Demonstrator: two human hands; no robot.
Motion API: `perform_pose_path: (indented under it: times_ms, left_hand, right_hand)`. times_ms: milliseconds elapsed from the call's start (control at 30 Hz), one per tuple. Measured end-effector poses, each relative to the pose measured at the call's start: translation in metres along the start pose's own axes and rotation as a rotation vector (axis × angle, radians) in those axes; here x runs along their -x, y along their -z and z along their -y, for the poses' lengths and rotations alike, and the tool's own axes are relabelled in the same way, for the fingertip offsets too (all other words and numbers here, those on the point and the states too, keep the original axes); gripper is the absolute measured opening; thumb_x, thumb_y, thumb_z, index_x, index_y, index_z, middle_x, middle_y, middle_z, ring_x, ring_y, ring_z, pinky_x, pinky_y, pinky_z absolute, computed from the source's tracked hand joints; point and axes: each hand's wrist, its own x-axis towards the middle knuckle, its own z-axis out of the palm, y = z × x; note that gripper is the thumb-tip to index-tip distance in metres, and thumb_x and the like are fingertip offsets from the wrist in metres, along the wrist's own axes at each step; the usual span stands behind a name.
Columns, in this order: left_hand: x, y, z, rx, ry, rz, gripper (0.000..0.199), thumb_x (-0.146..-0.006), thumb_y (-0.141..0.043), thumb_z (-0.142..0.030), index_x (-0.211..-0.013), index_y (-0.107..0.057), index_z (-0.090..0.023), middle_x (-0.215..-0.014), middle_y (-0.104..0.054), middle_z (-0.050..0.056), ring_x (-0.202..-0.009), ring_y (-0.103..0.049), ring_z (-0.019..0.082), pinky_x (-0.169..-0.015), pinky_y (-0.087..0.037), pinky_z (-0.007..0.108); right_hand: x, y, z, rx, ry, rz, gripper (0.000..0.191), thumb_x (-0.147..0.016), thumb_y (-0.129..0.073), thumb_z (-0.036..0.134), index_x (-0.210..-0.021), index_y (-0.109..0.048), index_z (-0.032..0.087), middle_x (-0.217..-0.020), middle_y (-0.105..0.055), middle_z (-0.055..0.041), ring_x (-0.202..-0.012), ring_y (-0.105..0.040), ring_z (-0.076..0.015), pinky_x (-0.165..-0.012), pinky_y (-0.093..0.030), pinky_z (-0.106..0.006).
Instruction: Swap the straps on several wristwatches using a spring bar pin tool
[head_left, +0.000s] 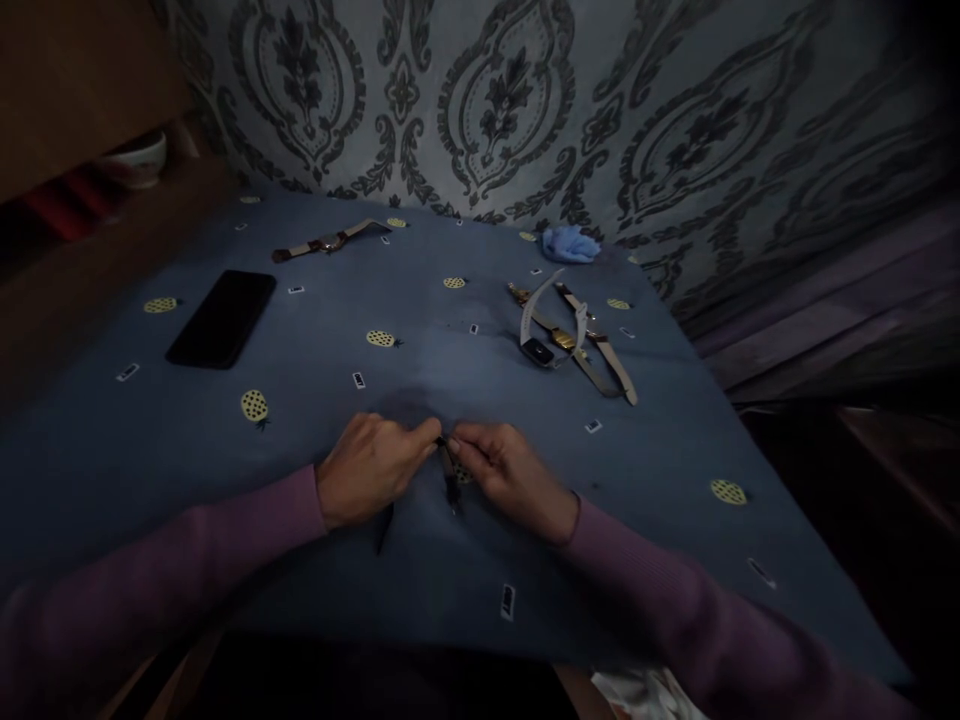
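Observation:
My left hand [377, 462] and my right hand [514, 475] meet over the near middle of the blue table. Both are closed, with thumbs and fingers pinched on a small dark strap-like piece [450, 480] that hangs down between them. Its exact shape is hard to make out in the dim light. A thin dark strip [385, 528] shows below my left hand; whether it joins the held piece cannot be told.
A black phone [223, 319] lies at left, a brown-strapped watch [328, 242] behind it. Several watches [562, 340] cross at right, near a crumpled blue cloth [570, 244]. A patterned wall [405, 90] borders the far edge; a wooden shelf with a bowl [139, 162] stands left.

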Motion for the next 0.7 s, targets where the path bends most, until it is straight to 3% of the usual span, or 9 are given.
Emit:
perform_pose_path:
  times_ms: [300,467,700]
  left_hand:
    - [0.002,-0.003,0.004,0.029,-0.055,-0.015,0.025,-0.100,-0.033,-0.024,-0.088,-0.054,-0.019,-0.055,-0.057,-0.003,-0.046,-0.051,0.013,-0.050,-0.023,0.025]
    - [0.002,0.004,0.003,0.076,0.013,0.018,0.017,-0.098,-0.040,-0.024,-0.093,-0.055,-0.019,-0.060,-0.060,-0.002,-0.054,-0.058,0.015,-0.052,-0.029,0.024]
    - [-0.005,0.020,0.004,0.364,0.107,0.091,0.018,-0.096,-0.045,-0.024,-0.083,-0.056,-0.018,-0.065,-0.057,-0.002,-0.062,-0.056,0.015,-0.060,-0.036,0.024]
  right_hand:
    - [0.002,-0.001,0.005,0.001,-0.011,-0.014,0.028,-0.090,-0.041,0.027,-0.063,-0.042,0.021,-0.054,-0.033,0.0063,-0.050,-0.033,-0.0100,-0.052,-0.026,-0.025]
    - [0.002,0.000,0.006,0.007,0.017,-0.032,0.029,-0.090,-0.041,0.026,-0.062,-0.039,0.022,-0.053,-0.035,0.0058,-0.049,-0.035,-0.0106,-0.051,-0.026,-0.025]
    - [0.009,0.002,0.003,-0.048,0.049,-0.075,0.033,-0.097,-0.035,0.037,-0.067,-0.039,0.022,-0.058,-0.038,0.0049,-0.054,-0.039,-0.0121,-0.055,-0.031,-0.025]
